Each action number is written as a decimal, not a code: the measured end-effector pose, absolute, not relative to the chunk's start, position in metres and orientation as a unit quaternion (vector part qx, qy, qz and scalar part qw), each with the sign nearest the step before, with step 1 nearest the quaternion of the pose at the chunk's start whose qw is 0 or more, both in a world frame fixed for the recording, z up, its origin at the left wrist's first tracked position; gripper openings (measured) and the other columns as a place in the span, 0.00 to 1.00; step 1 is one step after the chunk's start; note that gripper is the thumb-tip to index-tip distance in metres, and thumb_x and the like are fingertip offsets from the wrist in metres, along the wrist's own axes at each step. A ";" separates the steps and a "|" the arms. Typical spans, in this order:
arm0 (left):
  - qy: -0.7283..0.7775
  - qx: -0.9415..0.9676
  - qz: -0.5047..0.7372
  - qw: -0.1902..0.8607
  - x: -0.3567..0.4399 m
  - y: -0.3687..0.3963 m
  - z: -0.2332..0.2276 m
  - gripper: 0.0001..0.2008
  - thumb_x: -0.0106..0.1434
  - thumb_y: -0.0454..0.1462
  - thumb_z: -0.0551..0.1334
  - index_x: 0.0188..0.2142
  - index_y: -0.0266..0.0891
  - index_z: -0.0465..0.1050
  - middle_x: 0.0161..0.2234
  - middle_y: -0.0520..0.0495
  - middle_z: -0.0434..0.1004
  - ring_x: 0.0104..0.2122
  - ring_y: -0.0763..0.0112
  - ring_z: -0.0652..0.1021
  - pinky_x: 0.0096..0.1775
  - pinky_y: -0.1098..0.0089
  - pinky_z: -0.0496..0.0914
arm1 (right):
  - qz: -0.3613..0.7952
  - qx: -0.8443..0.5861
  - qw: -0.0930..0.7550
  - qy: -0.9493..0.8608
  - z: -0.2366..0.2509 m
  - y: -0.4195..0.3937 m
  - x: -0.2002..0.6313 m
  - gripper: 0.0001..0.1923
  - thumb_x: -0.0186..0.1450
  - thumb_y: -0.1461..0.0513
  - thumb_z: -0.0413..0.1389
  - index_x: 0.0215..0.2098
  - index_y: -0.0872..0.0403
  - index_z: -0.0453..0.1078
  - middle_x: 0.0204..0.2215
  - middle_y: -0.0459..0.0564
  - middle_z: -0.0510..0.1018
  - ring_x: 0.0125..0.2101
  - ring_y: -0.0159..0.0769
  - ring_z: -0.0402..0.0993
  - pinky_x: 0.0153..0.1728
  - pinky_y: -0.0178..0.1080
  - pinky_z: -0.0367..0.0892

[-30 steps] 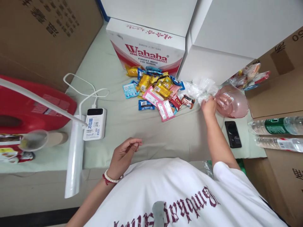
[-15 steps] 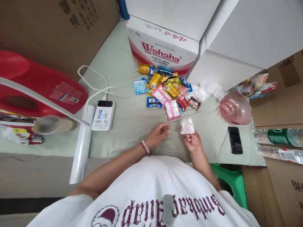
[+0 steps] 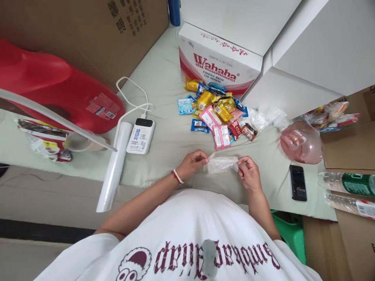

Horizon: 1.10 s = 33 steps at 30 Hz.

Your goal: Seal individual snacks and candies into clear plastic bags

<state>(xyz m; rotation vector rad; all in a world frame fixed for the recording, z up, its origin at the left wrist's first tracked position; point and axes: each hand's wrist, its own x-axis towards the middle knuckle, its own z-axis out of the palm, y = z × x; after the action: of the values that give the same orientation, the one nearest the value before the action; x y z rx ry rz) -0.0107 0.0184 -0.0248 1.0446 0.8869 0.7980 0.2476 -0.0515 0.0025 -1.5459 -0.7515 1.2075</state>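
Pinching a small clear plastic bag (image 3: 222, 164) by its two ends, the left hand (image 3: 191, 164) and right hand (image 3: 249, 175) stretch it flat just above the table (image 3: 164, 140), close to the body. It looks featherlight, limp and slippery, so edges or corners seem the surest hold. Both wrists angle inward, forearms converging, with the snack packets (image 3: 218, 113) lying beyond.

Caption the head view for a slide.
Both hands, left hand and right hand, stretch a clear plastic bag near snack packets.
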 end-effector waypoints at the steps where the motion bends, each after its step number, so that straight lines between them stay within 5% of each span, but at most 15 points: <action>1: 0.378 0.441 0.368 0.726 -0.013 0.017 -0.021 0.18 0.55 0.48 0.75 0.29 0.38 0.74 0.36 0.49 0.77 0.37 0.71 0.75 0.41 0.70 0.69 | 0.484 -0.635 0.493 -0.346 0.003 -0.049 0.246 0.13 0.61 0.53 0.67 0.32 0.50 0.70 0.18 0.36 0.66 0.16 0.25 0.59 0.16 0.30 0.55; 4: 0.347 0.315 0.385 0.795 -0.014 0.017 -0.012 0.21 0.54 0.48 0.77 0.30 0.39 0.69 0.41 0.48 0.77 0.37 0.70 0.76 0.38 0.69 0.72 | 0.435 -0.616 0.491 -0.437 0.006 -0.045 0.241 0.10 0.65 0.54 0.65 0.35 0.51 0.72 0.29 0.44 0.78 0.25 0.30 0.74 0.29 0.35 0.71; 6: 0.358 0.253 0.404 0.803 -0.015 0.020 -0.010 0.24 0.51 0.49 0.78 0.30 0.40 0.66 0.37 0.51 0.76 0.34 0.71 0.76 0.36 0.68 0.74 | 0.405 -0.610 0.498 -0.465 0.008 -0.046 0.242 0.10 0.65 0.53 0.64 0.36 0.51 0.73 0.38 0.48 0.80 0.29 0.31 0.76 0.32 0.37 0.73; 9: 0.412 0.251 0.456 0.748 -0.021 0.028 -0.012 0.27 0.49 0.51 0.79 0.31 0.41 0.65 0.28 0.57 0.70 0.27 0.76 0.71 0.30 0.73 0.70 | 0.366 -0.629 0.511 -0.458 0.006 -0.052 0.252 0.11 0.65 0.53 0.64 0.36 0.51 0.72 0.39 0.48 0.80 0.26 0.28 0.70 0.27 0.35 0.67; 14: 0.496 0.386 0.449 0.635 -0.046 0.036 -0.019 0.24 0.56 0.54 0.73 0.31 0.42 0.64 0.21 0.60 0.63 0.19 0.78 0.62 0.21 0.76 0.57 | 0.340 -0.695 0.497 -0.392 -0.009 -0.062 0.281 0.14 0.62 0.51 0.65 0.35 0.52 0.71 0.27 0.42 0.74 0.21 0.27 0.59 0.22 0.32 0.54; 21: 0.517 0.516 0.384 0.565 -0.064 0.024 -0.020 0.18 0.60 0.50 0.70 0.31 0.41 0.69 0.25 0.55 0.69 0.25 0.74 0.69 0.30 0.72 0.63 | 0.141 -0.760 0.439 -0.457 0.008 -0.070 0.263 0.09 0.68 0.54 0.59 0.41 0.49 0.77 0.33 0.48 0.76 0.29 0.35 0.67 0.35 0.39 0.66; 27: 0.466 0.571 0.396 0.548 -0.058 0.015 -0.012 0.12 0.60 0.45 0.69 0.29 0.41 0.72 0.32 0.49 0.71 0.32 0.69 0.72 0.37 0.68 0.68 | 0.292 -0.631 0.405 -0.595 0.003 -0.040 0.194 0.18 0.68 0.56 0.60 0.56 0.44 0.76 0.53 0.54 0.77 0.30 0.37 0.70 0.37 0.43 0.72; 33: 0.404 0.670 0.352 0.514 -0.081 0.011 -0.006 0.07 0.58 0.41 0.66 0.27 0.42 0.73 0.38 0.44 0.74 0.43 0.60 0.74 0.50 0.60 0.70 | 0.282 -0.575 0.364 -0.677 -0.032 -0.012 0.182 0.11 0.72 0.59 0.54 0.42 0.47 0.80 0.37 0.52 0.80 0.39 0.41 0.77 0.44 0.43 0.73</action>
<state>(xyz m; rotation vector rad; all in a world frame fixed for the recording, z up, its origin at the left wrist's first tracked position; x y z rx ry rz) -0.0809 0.0113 -0.0061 1.6093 0.9709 0.8461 0.1819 -0.0121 -0.0317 -1.4784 -1.7417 0.7244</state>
